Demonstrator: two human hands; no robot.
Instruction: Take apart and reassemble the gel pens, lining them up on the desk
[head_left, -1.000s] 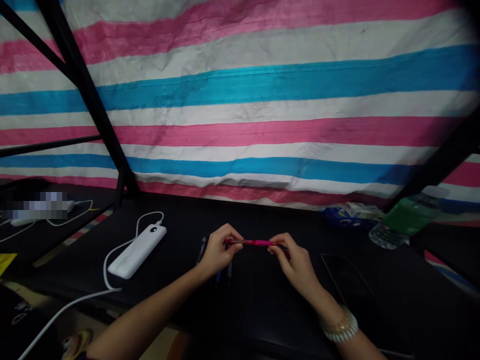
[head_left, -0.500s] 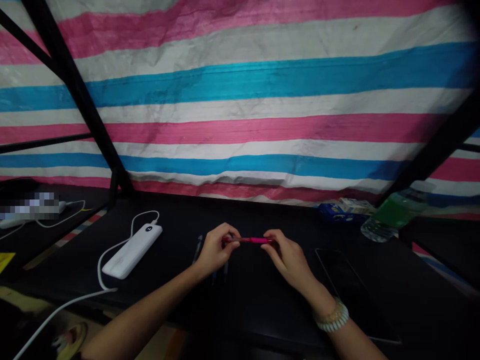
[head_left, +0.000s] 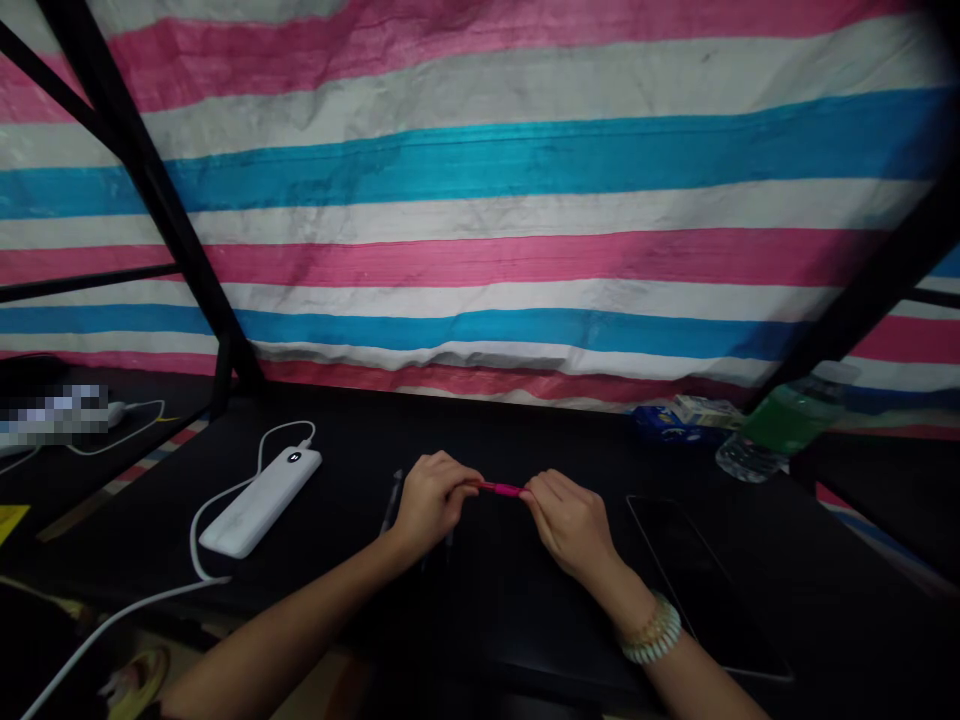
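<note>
A slim pink-red pen [head_left: 504, 489] is held level between my two hands, above the black table [head_left: 510, 600]. My left hand [head_left: 435, 497] pinches its left end, and the fingers cover that end. My right hand [head_left: 571, 520] grips the other end, with a coiled bracelet [head_left: 654, 630] on the wrist. Just left of my left hand lies a dark pen [head_left: 392, 500]. Partly hidden under that hand are the tips of other pens [head_left: 449, 540].
A white power bank [head_left: 262, 503] with a white cable [head_left: 196, 530] lies to the left. On the right is a dark tablet [head_left: 697, 580]. Behind it are a blue packet [head_left: 660, 424] and a tilted green-labelled bottle [head_left: 787, 422]. A striped sheet [head_left: 510, 160] hangs behind.
My fingers have closed further over the pen, so less of it shows. It now tilts slightly down to the right, and the right hand has shifted a little left.
</note>
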